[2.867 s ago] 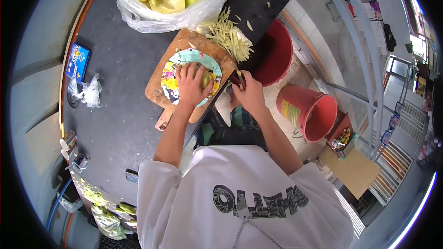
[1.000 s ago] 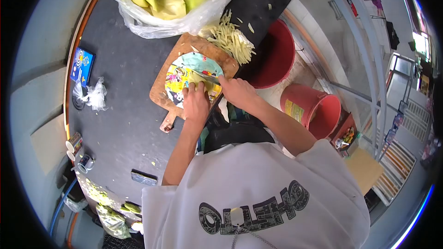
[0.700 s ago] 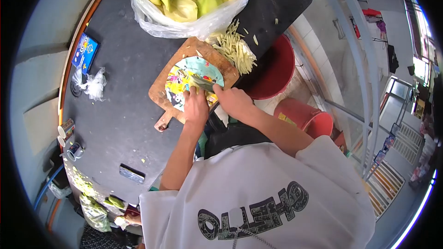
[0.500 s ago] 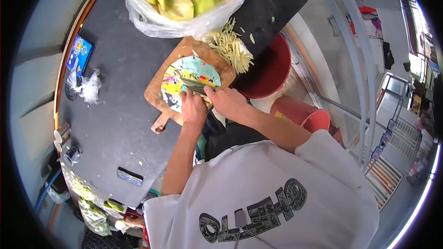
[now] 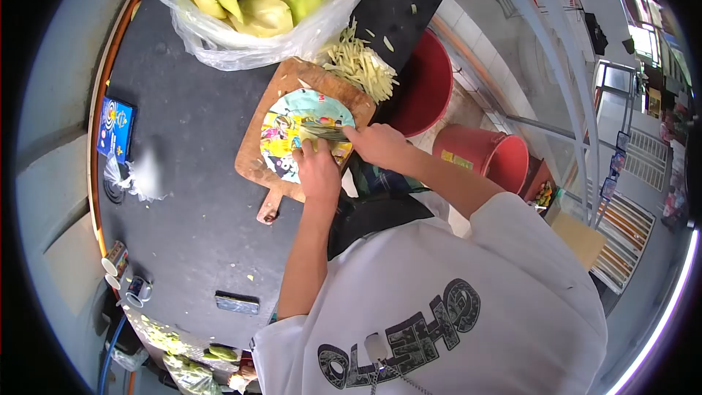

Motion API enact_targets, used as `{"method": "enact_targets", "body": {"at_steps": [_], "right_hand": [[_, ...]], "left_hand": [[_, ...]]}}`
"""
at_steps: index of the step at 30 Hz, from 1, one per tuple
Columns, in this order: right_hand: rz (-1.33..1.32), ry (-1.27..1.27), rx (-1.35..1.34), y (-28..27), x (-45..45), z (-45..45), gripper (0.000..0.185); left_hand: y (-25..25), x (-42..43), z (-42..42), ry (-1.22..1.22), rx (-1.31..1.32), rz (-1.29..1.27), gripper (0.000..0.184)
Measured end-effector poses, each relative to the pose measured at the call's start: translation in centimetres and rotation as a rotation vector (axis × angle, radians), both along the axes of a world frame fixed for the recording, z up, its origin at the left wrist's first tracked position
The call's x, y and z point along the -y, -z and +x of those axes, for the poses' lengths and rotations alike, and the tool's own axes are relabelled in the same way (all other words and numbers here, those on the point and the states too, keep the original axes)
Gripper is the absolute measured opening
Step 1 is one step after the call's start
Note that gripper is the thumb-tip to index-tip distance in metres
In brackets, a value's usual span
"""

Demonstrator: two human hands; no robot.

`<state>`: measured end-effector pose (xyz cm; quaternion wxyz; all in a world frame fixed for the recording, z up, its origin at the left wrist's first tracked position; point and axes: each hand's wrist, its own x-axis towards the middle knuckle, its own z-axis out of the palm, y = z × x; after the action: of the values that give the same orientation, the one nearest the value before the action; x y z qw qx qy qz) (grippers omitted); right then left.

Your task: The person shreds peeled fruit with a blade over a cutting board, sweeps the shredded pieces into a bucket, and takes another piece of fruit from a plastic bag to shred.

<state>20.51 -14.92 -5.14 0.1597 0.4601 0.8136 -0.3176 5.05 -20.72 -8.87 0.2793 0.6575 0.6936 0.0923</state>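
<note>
My right hand (image 5: 380, 148) is wrapped round the handle of a knife (image 5: 325, 131), its blade pointing left. Beside the blade, the curled fingers of my left hand (image 5: 319, 170) press on a small pale piece of green mango (image 5: 306, 134), mostly hidden by fingers and blade. Both hands are over a round cartoon-printed mat (image 5: 307, 104) on a wooden cutting board (image 5: 251, 157). Thin pale mango strips (image 5: 362, 66) are heaped at the board's far right edge. Behind the board, a clear plastic bag (image 5: 219, 50) holds several peeled green mango pieces (image 5: 263, 18).
A red tub (image 5: 428, 91) stands below the table's right edge, with a red bucket (image 5: 475, 150) nearer. On the dark table (image 5: 190, 219) lie a phone (image 5: 237, 303), a blue box (image 5: 115, 128), crumpled plastic (image 5: 135, 175) and cups (image 5: 137, 291). Another person's hand (image 5: 243, 378) shows at the lower left.
The view has shifted, so the board and table items sit differently in it. The knife stays in my right hand, beside my left fingers over the mat.
</note>
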Motion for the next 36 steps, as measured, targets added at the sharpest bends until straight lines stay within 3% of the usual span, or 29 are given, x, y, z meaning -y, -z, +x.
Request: {"method": "enact_targets", "body": {"at_steps": [4, 7, 11, 14, 17, 19, 23, 29, 31, 36], "right_hand": [[0.022, -0.007, -0.036, -0.7, 0.7, -1.2, 0.023], [0.076, -0.042, -0.086, -0.7, 0.6, -1.3, 0.027], [-0.02, 0.015, 0.021, 0.3, -0.2, -0.4, 0.023], [-0.011, 0.004, -0.039, -1.5, 0.9, -1.7, 0.025], [-0.02, -0.014, -0.013, 0.1, 0.6, -0.9, 0.024], [-0.047, 0.043, 0.065, -0.1, -0.3, -0.8, 0.022], [0.06, -0.031, -0.069, -0.9, 0.7, -1.7, 0.029], [0.009, -0.004, -0.012, -0.7, 0.1, -1.2, 0.018], [0.059, -0.055, -0.059, -1.3, 0.5, -1.8, 0.02], [0.04, -0.044, 0.002, 0.1, 0.2, -0.6, 0.016]], "left_hand": [[0.4, 0.7, -0.3, 0.037, -0.016, -0.091, 0.018], [2.3, 0.8, -0.5, 0.113, -0.004, -0.019, 0.019], [1.8, 0.2, 0.3, -0.021, -0.009, 0.028, 0.02], [2.8, 1.5, -0.6, 0.103, 0.059, 0.027, 0.031], [0.8, 0.6, -0.1, 0.015, -0.021, -0.051, 0.033], [0.5, 0.3, 0.1, -0.017, 0.003, -0.047, 0.032], [2.9, 1.3, -0.3, 0.04, 0.007, -0.006, 0.026], [1.6, 1.1, 0.0, -0.052, 0.014, -0.026, 0.022], [2.2, 1.4, -0.4, 0.083, 0.012, 0.119, 0.018], [0.7, 0.9, 0.1, -0.06, 0.02, 0.006, 0.028]]}}
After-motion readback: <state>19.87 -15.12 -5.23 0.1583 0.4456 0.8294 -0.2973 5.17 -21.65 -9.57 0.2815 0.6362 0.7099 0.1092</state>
